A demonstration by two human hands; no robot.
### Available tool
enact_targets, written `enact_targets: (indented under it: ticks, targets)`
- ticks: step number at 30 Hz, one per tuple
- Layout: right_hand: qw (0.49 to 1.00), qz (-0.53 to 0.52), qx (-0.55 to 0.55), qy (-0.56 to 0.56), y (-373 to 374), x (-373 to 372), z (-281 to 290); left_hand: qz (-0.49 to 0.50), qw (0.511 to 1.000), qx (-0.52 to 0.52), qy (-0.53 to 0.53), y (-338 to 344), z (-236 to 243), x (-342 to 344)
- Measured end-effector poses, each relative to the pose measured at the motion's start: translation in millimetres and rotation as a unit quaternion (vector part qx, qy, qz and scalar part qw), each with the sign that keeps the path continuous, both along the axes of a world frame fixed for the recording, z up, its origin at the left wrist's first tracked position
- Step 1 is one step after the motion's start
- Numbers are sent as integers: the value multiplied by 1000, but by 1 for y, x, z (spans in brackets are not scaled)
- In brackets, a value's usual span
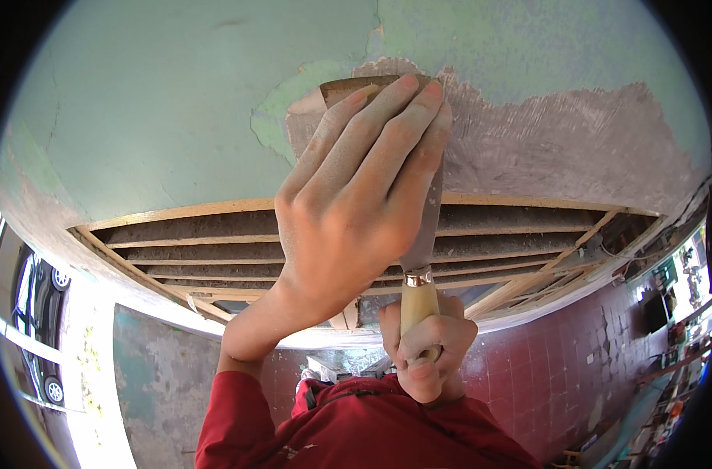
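Note:
My right hand [434,344] is closed around the pale handle of a paint scraper [420,301], which points up at the wall. Its wide metal blade meets the green painted wall [184,102] at the ragged border of a bare grey patch [559,144]. Lying flat over the blade, my left hand [348,172] has its fingers stretched toward the blade's edge, the fingertips pressing near it. Dust whitens those fingers. Much of the blade is hidden beneath them; its left corner and right side show.
Below the painted area runs a wooden louvred vent [207,241] with dusty slats. A red tiled floor [543,367] lies far below, with cluttered items along the right. A dark car [39,320] stands outside at the left, past a worn grey-green surface [156,375].

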State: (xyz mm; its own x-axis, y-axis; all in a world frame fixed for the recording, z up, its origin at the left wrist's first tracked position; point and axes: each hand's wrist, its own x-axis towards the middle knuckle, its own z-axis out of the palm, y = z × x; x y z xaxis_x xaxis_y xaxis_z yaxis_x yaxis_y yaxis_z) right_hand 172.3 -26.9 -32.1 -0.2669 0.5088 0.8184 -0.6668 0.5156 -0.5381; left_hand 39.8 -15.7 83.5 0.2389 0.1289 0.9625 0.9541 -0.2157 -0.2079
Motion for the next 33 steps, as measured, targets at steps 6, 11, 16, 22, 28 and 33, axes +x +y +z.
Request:
enact_targets:
  ticks: [6, 11, 16, 22, 28, 33]
  targets:
    - [999, -21, 31, -15, 3, 2, 1, -14, 1000, 1, -8, 1, -4, -2]
    - [1000, -2, 5, -1, -4, -2, 1, -1, 1000, -15, -1, -2, -4, -4]
    - [996, -34, 85, 21, 10, -8, 10, -2, 1000, 2, 2, -2, -1, -8]
    - [999, -28, 29, 10, -3, -10, -9, 6, 1000, -11, 1, -4, -7, -7]
    - [999, 11, 43, 17, 2, -10, 11, 1, 1000, -2, -6, -1, 5, -5]
    - [995, -47, 93, 1, 12, -10, 1, 13, 1000, 8, -4, -2, -7, -9]
